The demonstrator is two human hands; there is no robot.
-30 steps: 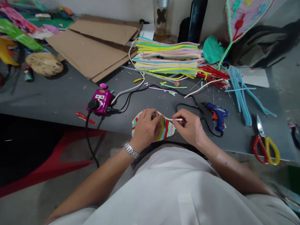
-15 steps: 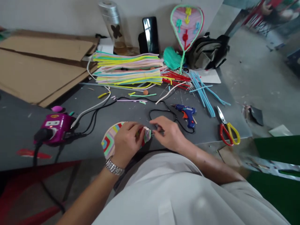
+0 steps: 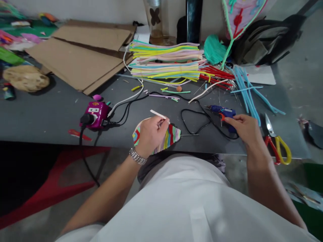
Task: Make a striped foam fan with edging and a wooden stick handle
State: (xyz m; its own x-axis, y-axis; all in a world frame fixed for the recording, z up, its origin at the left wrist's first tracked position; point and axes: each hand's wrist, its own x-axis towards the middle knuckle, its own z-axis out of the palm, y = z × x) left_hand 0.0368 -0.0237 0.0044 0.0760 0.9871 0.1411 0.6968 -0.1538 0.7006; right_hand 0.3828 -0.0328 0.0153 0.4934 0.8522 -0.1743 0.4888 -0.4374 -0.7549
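My left hand, with a metal watch on the wrist, pinches a short white pipe cleaner between thumb and forefinger. Beneath that hand lies a striped pipe-cleaner piece in red, green, yellow and lilac, partly covered by the fingers. A thin wire stem sticks out of its pointed right end. Over to the right, my right hand has its fingers closed around the handle of a blue glue gun, whose nozzle points left. The gun's orange trigger is beside the thumb.
Scissors lie at the table's front right edge. A purple power socket with black cords sits left. Bundled pipe cleaners, cardboard, a bottle and a bag are at the back. The gun's cord loops mid-table.
My right hand has left the striped piece and moved right onto the glue gun. The left hand now shows a white pipe cleaner in its pinch. The view has shifted left.
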